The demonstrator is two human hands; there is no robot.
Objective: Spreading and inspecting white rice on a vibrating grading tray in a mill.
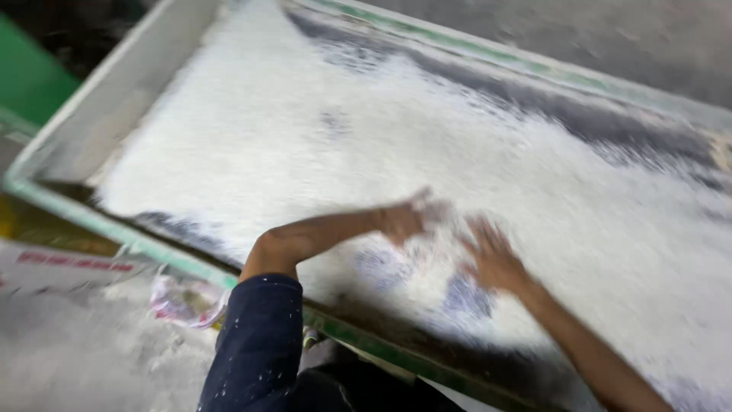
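A large shallow tray (91, 122) with pale green rims holds a wide spread of white grains (320, 130). My left hand (408, 217) reaches in from the near edge, blurred by motion, fingers down in the grains. My right hand (492, 255) is beside it, fingers spread over the grains, also blurred. Between and under the hands the dark tray bottom (465, 297) shows through thinner patches. A dark blue sleeve (259, 343) speckled with white covers my left upper arm.
A crumpled plastic bag (183, 301) lies below the tray's near rim, on a dusty white floor (84, 358). A green surface (30, 76) stands at the far left. Grey ground (610, 38) lies beyond the tray's far rim.
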